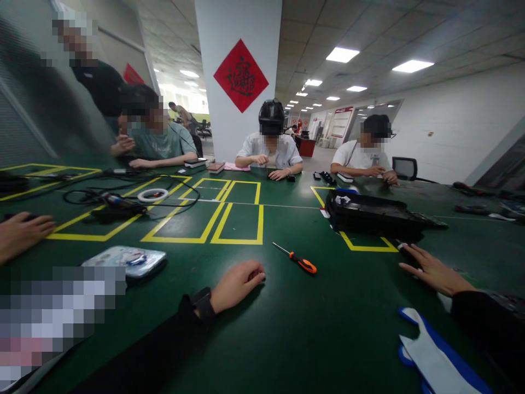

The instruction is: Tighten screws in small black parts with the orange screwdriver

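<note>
Near the frame's centre, the orange-handled screwdriver (299, 261) lay slanting from upper left to lower right, just right of the nearer left hand (235, 285), its grip curled closed, while the right hand (441, 273) rested open-fingered farther right.

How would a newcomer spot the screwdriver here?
Start with the big green table. Between the wearer's left hand and the long black object, find the screwdriver. Its bright orange-and-black handle and thin pale shaft set it apart.

Red diamond sign (241, 75) on 1 white pillar (266, 49)
</note>
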`<action>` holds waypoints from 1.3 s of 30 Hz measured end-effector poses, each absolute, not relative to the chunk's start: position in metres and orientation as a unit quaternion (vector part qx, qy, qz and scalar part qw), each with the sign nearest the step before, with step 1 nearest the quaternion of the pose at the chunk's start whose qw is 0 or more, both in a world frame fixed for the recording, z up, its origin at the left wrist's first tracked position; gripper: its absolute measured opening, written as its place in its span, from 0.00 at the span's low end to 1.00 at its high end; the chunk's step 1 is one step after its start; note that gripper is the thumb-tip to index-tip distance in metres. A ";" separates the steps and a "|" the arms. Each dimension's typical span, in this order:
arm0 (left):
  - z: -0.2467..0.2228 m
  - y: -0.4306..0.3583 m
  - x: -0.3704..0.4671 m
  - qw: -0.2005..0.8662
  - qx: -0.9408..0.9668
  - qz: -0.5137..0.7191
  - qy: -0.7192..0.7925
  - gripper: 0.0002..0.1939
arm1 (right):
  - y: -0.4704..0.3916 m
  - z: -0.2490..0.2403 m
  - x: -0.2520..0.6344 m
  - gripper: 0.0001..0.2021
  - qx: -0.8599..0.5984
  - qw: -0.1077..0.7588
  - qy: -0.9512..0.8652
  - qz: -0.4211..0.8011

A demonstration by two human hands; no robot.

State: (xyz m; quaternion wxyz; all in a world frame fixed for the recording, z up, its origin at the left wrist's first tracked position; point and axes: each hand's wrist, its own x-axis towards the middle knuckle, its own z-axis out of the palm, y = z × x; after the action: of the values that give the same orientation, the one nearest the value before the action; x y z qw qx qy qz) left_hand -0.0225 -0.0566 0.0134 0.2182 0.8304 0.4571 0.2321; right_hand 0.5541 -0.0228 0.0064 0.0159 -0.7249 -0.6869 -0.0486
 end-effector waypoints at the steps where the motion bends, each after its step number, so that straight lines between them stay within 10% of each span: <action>1: 0.013 -0.056 -0.023 0.219 0.831 0.232 0.457 0.15 | -0.020 0.003 0.557 0.36 -0.730 0.013 -0.683 -0.033; 18: 0.013 -0.057 -0.023 0.216 0.833 0.233 0.453 0.15 | -0.015 0.010 0.511 0.35 -0.667 0.013 -0.744 -0.032; 39: 0.011 -0.055 -0.024 0.207 0.822 0.265 0.459 0.14 | 0.092 0.026 0.234 0.33 -0.427 0.034 -0.904 0.005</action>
State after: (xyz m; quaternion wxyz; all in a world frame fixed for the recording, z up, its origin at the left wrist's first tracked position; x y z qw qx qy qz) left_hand -0.0245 -0.0555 0.0114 0.2067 0.8222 0.4594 0.2651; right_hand 0.2343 0.0920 0.0263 0.0343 -0.4266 -0.9038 0.0054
